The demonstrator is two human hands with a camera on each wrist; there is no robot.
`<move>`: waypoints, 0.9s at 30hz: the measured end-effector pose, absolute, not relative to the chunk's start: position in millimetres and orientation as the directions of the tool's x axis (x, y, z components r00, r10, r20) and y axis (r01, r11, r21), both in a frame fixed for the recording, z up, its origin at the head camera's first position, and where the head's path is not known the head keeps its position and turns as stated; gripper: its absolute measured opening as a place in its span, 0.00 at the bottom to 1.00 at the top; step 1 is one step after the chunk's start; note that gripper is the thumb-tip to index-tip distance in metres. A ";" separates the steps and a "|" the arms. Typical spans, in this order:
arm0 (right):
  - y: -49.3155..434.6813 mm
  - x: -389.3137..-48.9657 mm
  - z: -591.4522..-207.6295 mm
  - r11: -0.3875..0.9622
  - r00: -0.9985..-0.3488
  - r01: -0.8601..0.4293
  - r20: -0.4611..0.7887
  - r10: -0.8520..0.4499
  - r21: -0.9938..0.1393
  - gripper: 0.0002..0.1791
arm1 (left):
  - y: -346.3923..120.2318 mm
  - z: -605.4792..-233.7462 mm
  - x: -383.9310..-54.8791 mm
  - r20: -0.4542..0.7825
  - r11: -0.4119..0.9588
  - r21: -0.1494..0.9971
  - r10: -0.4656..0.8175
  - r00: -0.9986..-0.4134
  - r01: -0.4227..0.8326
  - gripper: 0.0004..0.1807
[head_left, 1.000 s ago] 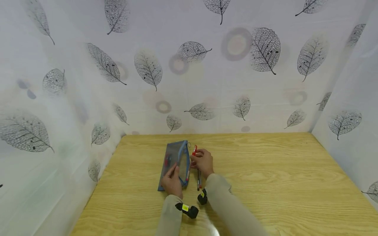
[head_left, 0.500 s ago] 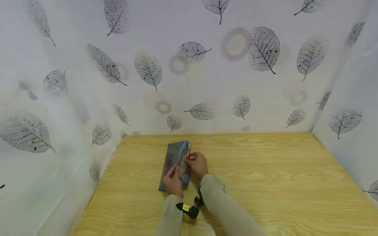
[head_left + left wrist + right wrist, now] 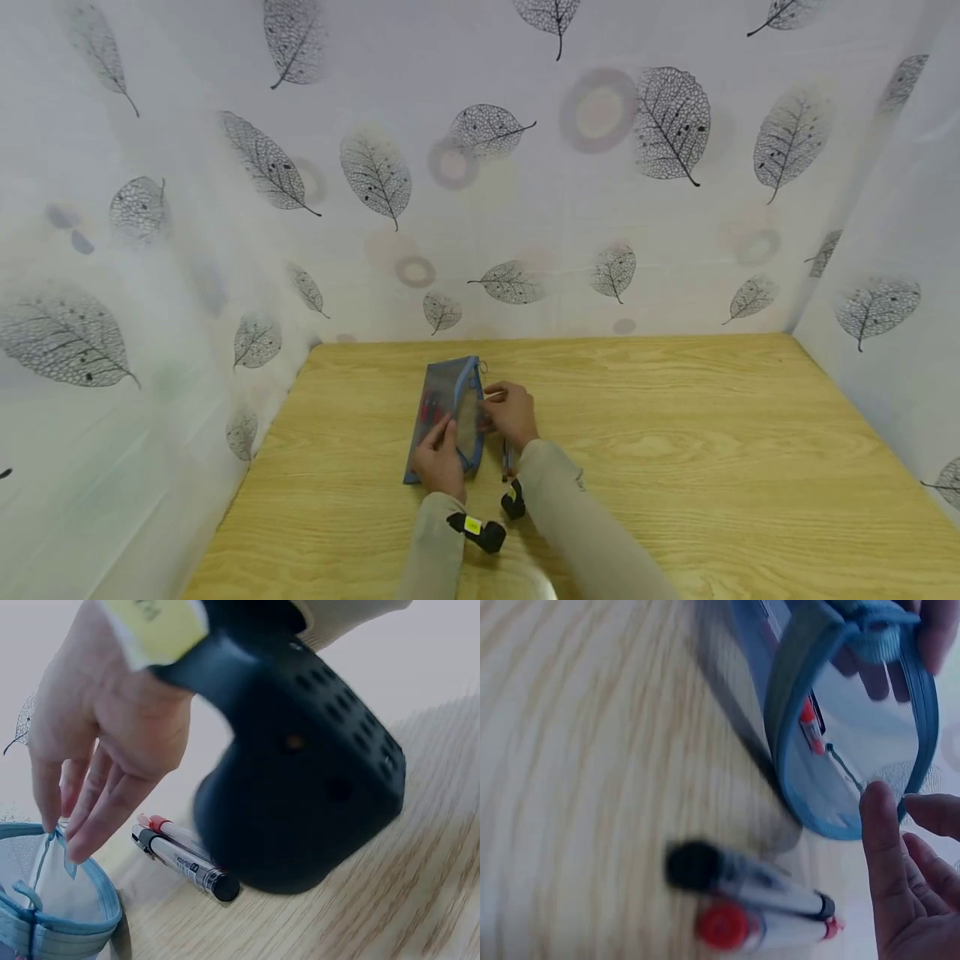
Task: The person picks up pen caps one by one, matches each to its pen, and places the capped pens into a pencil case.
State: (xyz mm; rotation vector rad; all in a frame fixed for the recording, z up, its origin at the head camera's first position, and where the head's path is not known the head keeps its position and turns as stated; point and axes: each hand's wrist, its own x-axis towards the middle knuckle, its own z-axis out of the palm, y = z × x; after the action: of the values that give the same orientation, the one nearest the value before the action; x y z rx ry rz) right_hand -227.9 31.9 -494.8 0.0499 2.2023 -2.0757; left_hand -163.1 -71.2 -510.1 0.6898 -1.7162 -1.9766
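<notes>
A translucent blue zip pencil case [image 3: 444, 385] lies on the table with its mouth gaping to the right. My left hand [image 3: 438, 467] pinches the edge of that mouth between thumb and fingers. Through the case wall show red pens [image 3: 427, 408], one of them also seen inside in the right wrist view, a red pen [image 3: 812, 729]. My right hand [image 3: 512, 414] is at the case's mouth, its fingers loosely extended and holding nothing, fingertips right at the rim. Beside the case lie a black-capped pen [image 3: 761, 889] and a red-capped pen [image 3: 776, 934].
The wood-grain table [image 3: 675, 467] runs to a white leaf-print curtain [image 3: 555, 208] behind and at both sides. A black wrist camera [image 3: 480, 533] is strapped to my left sleeve, another black camera [image 3: 513, 502] to the right one.
My right hand carried a red pen left into the pencil case and let it go; the hand has since drawn back slightly right. The left hand keeps its pinch on the edge.
</notes>
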 end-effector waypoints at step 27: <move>76.4 -223.1 -510.8 0.221 -0.988 0.153 -0.142 0.065 -0.963 0.15 | -69.8 -511.7 -163.2 -0.096 -0.154 0.988 -0.615 -0.782 0.000 0.11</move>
State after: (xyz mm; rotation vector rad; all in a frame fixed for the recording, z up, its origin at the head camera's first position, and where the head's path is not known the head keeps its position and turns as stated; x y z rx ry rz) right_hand -223.1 76.4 -510.8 0.2138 2.3988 -1.9052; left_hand -163.2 -69.8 -511.7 0.6949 -1.7035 -1.9887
